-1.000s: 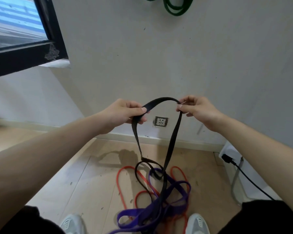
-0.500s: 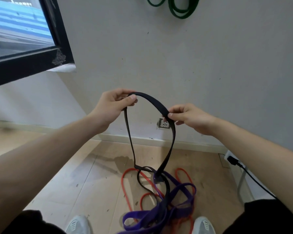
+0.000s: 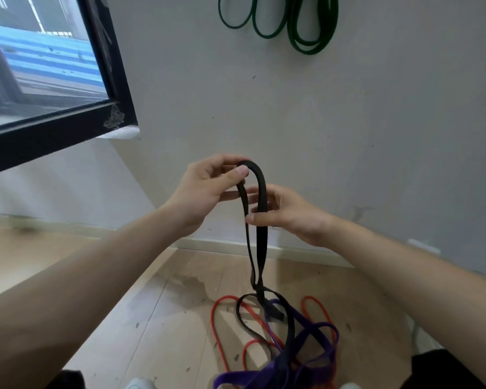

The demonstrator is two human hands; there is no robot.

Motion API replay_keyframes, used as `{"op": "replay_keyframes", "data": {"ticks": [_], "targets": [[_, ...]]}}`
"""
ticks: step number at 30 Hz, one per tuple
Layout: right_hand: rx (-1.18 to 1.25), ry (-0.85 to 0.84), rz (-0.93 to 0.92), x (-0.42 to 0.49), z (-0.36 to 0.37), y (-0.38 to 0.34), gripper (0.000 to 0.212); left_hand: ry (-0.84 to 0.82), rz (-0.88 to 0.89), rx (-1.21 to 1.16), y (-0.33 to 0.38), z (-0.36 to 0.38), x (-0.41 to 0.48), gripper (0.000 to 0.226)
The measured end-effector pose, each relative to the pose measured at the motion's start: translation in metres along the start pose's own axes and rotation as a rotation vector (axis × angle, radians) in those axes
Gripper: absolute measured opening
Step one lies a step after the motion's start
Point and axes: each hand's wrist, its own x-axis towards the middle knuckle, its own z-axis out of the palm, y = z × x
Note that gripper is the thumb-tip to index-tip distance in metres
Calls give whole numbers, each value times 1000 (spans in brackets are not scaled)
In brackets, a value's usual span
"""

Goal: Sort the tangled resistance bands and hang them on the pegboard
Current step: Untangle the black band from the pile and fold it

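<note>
Purple band [image 3: 275,373] lies heaped on the wooden floor [image 3: 152,327], nearest the viewer, wound through a thin red band [image 3: 214,327]. Lower loops of the black band [image 3: 262,242] drop into that heap and cross both. From there the black band's long axis runs almost upright to the hands, two strands side by side.

Right hand [image 3: 289,211]: thumb and fingers wrapped round both strands, just under the fold. Left hand [image 3: 205,189]: thumb and fingers pinch the top of the fold, just above the right.

Far: green bands [image 3: 300,37] hang on the wall, high and right of both hands, well apart; pegs out of frame.

Judgement: the tail must clear the heap first. The pull goes straight up along the band, left hand leading from the highest point.
</note>
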Motion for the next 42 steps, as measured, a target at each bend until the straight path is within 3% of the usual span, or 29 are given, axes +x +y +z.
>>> {"op": "replay_keyframes", "data": {"ticks": [8,13,18,22,26,29,30,34,39,42], "targets": [[-93,-82,32,9,9,9,7,126,53,-255,18,-12,8,19],[-238,-39,99,6,-5,22,12,298,29,-317,14,-42,14,17],[-270,12,111,-2,-21,21,26,409,-87,-226,-15,-71,17,17],[-149,66,92,-7,-33,15,28,352,-247,-124,-37,-89,16,21],[69,114,56,-10,-38,9,26,324,-289,-105,-45,-96,15,22],[177,161,65,-9,-37,5,9,342,-277,-156,-45,-95,19,23],[181,156,73,-9,-37,3,3,345,-271,-167,-44,-95,20,22],[181,119,111,-12,-38,-2,17,357,-256,-182,-43,-92,20,21],[145,9,153,-17,-43,3,8,338,-236,-175,-42,-93,19,26],[146,20,149,-19,-44,6,16,272,-274,-22,-44,-94,15,27]]}}
